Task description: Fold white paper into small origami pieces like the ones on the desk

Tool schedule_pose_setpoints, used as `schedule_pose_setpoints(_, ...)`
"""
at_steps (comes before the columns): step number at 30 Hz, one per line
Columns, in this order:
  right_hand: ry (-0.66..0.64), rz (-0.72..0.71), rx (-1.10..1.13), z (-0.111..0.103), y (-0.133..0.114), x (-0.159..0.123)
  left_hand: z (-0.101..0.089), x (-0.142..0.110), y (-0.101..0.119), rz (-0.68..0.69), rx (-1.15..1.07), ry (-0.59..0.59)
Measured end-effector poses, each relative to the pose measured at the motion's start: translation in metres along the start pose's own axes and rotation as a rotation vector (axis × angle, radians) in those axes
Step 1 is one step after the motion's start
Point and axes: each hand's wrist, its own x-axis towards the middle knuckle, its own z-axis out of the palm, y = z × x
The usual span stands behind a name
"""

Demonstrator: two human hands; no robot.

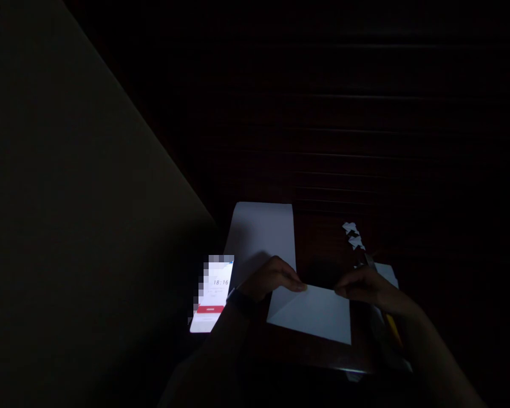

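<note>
A white sheet of paper [314,314] with a diagonal crease or folded edge on its left part is held between my two hands near the table's front edge. My left hand [278,276], with a dark band at the wrist, pinches its upper left edge. At the upper right edge, the fingers of my right hand [365,286] are closed on the same paper. Behind my left hand lies a larger blank white sheet [263,229], its far end curving.
A lit phone [212,294] showing 18:16 stands left of my left wrist. Small folded white paper pieces [352,235] lie at the back right. Partly behind my right arm are more white paper [386,273] and a yellow-handled item [394,330]. A wall [89,198] rises on the left; the room is very dark.
</note>
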Motion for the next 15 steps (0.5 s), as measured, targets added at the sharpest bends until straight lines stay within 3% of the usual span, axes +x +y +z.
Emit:
schedule_pose_setpoints(4, 0.022, 0.018, 0.089, -0.017, 0.003, -0.011, -0.003, -0.002, 0.000, 0.012, 0.000, 0.081)
schedule_pose_setpoints(5, 0.084, 0.021, 0.108, -0.019, 0.004, -0.011, -0.003, -0.001, -0.001, 0.030, -0.006, 0.107)
schedule_pose_setpoints(8, 0.460, -0.035, 0.212, -0.014, 0.006, -0.006, 0.001, 0.001, -0.003, 0.092, -0.048, 0.152)
schedule_pose_setpoints(9, 0.532, -0.062, 0.243, -0.009, 0.006, -0.002, 0.003, 0.002, -0.003, 0.107, -0.064, 0.156)
schedule_pose_setpoints(11, 0.529, -0.082, 0.241, 0.002, 0.005, 0.007, 0.007, 0.004, -0.003, 0.117, -0.081, 0.142)
schedule_pose_setpoints(15, 0.467, 0.048, 0.191, 0.020, 0.006, 0.020, 0.015, 0.007, -0.005, 0.117, -0.087, 0.067)
